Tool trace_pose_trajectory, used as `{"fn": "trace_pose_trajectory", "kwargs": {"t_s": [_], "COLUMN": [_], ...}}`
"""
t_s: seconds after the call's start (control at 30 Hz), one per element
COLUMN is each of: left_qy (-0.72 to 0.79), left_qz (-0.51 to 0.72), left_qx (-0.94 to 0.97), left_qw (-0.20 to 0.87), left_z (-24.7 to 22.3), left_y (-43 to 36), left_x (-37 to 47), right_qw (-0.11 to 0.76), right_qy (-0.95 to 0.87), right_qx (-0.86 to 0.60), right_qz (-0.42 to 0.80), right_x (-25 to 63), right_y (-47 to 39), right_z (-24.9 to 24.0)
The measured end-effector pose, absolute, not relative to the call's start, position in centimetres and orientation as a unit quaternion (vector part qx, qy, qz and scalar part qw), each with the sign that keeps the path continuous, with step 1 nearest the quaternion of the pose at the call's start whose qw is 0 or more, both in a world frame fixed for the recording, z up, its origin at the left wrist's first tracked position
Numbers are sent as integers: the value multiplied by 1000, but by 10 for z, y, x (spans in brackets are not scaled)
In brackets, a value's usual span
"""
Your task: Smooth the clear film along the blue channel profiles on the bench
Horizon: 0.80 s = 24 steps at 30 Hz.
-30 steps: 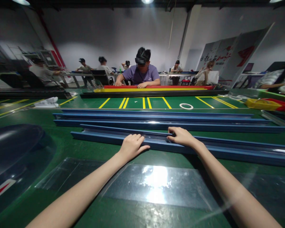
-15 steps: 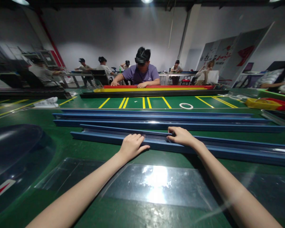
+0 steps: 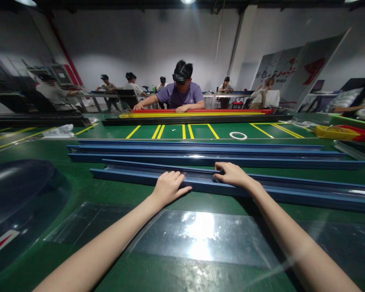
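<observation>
A long blue U-shaped channel (image 3: 124, 175) lies slightly slanted across the table, its hollow side up. My left hand (image 3: 168, 187) is closed over its front wall, fingers reaching into the hollow and thumb along the outer face. Farther right, my right hand (image 3: 232, 174) bends over the same channel with curled fingers. Its forefinger is at the far wall and its thumb is inside the hollow; a small dark patch shows between them, which I cannot make out. Just behind lie more blue channels (image 3: 261, 162), side by side and untouched.
Clear plastic sheeting (image 3: 158, 239) covers the green table (image 3: 115, 267) in front. A dark, shiny rounded object (image 3: 21, 202) stands at left. Beyond are a white ring (image 3: 238, 136) and yellow and black strips (image 3: 197, 120), where a co-worker (image 3: 181, 95) leans. A yellow tray (image 3: 334, 133) sits at right.
Both my hands and the blue channel stay practically where they were. Across the table, the co-worker's hand at the left of the picture has slid a little farther left.
</observation>
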State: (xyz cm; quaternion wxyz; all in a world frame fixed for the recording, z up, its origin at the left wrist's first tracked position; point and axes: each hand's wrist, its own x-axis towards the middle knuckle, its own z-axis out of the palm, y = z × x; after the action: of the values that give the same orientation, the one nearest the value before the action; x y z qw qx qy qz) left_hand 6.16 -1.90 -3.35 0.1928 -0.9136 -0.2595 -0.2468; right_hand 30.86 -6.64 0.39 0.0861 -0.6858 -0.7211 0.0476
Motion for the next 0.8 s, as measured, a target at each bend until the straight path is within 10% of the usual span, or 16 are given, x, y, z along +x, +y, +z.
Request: {"fn": "trace_pose_trajectory", "kwargs": {"t_s": [0.8], "left_qy": [-269], "left_qz": [-257], "left_qx": [-913], "left_qw": [167], "left_z": [-31], "left_y": [-20], "left_x": [62], "right_qw": [83], "right_qy": [-719], "right_qx": [-688], "right_qz": [49], "right_x": [309], "right_y": [-66], "right_z": [4]}}
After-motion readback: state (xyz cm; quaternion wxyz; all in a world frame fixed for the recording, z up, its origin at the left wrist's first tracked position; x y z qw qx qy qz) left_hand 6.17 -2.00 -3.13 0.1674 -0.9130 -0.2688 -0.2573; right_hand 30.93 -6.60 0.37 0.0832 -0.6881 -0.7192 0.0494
